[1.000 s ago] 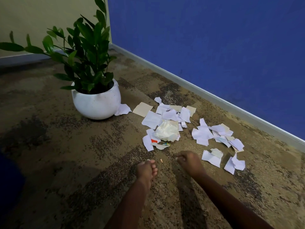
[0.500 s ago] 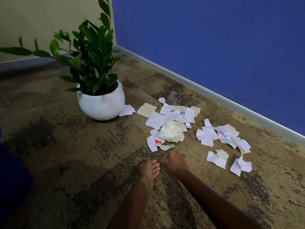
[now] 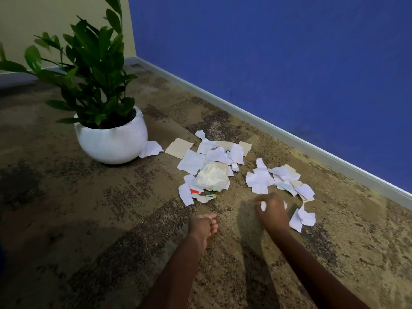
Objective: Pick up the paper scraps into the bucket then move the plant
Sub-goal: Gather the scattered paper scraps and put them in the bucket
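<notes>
Only the head cam here, looking down at the floor. The right hand (image 3: 273, 211) is down on the carpet (image 3: 89, 219) with its fingers curled round a white scrap (image 3: 263, 205), and bits of white poke out on both sides of the knuckles, so it's gripping paper. The left hand (image 3: 201, 226) sits a bit to the left of that grip and closer to the person; it's balled into a fist on the carpet, and I can't tell if there's anything inside it.

The rest of the paper scraps (image 3: 260, 179) lie all around the grip. One cluster is just past the right hand's fingers; a couple of loose pieces (image 3: 303, 218) sit just to its right. The bigger heap is further out and to the left, with a crumpled wad (image 3: 211, 178) on top, a beige sheet (image 3: 179, 147) at its far-left edge and a piece with an orange patch (image 3: 194, 191) on the near side.

The plant (image 3: 89, 70) is well off to the far left of the gripping hand; it stands upright in a round white pot (image 3: 111, 143), and one scrap (image 3: 152, 148) touches the pot's right side. A blue wall (image 3: 289, 63) with a pale baseboard (image 3: 312, 143) runs along behind and to the right of everything.
</notes>
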Motion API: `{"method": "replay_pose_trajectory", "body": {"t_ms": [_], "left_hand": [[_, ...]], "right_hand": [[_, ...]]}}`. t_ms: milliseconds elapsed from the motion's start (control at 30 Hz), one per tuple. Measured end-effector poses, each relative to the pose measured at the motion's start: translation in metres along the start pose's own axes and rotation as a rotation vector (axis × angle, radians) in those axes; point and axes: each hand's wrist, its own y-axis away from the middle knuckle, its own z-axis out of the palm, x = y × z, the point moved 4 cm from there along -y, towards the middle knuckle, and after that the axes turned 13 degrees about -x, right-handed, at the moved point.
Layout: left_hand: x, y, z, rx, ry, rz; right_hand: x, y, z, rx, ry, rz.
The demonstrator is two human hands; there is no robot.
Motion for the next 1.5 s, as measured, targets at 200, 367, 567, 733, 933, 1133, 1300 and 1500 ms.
{"method": "replay_pose_trajectory", "body": {"t_ms": [200,367,567,733,933,1133,1300,1500], "left_hand": [[0.006,-0.007,0.012,0.003,-0.056,0.017],[-0.008,-0.006,0.024,-0.052,-0.052,-0.013],[-0.011,0.0,0.028,-0.086,-0.029,-0.01],[-0.01,0.007,0.03,-0.122,-0.011,0.002],[-0.007,0.01,0.039,-0.181,0.055,0.028],[-0.005,0.011,0.044,-0.236,0.087,0.053],[-0.009,0.001,0.029,-0.045,0.014,0.014],[-0.004,-0.007,0.007,0.044,-0.001,0.025]], "right_hand": [[0.084,-0.008,-0.024,-0.124,0.142,0.42],[0.111,-0.011,-0.025,-0.281,0.06,0.435],[0.116,-0.005,-0.03,-0.108,-0.024,0.402],[0.08,0.012,-0.032,0.072,-0.375,0.308],[0.01,0.03,-0.01,-0.121,-0.484,0.015],[-0.034,0.04,0.01,-0.5,-0.313,-0.27],[-0.022,0.022,0.001,-0.561,-0.306,-0.228],[0.034,-0.025,-0.019,-0.238,0.16,-0.015]]}}
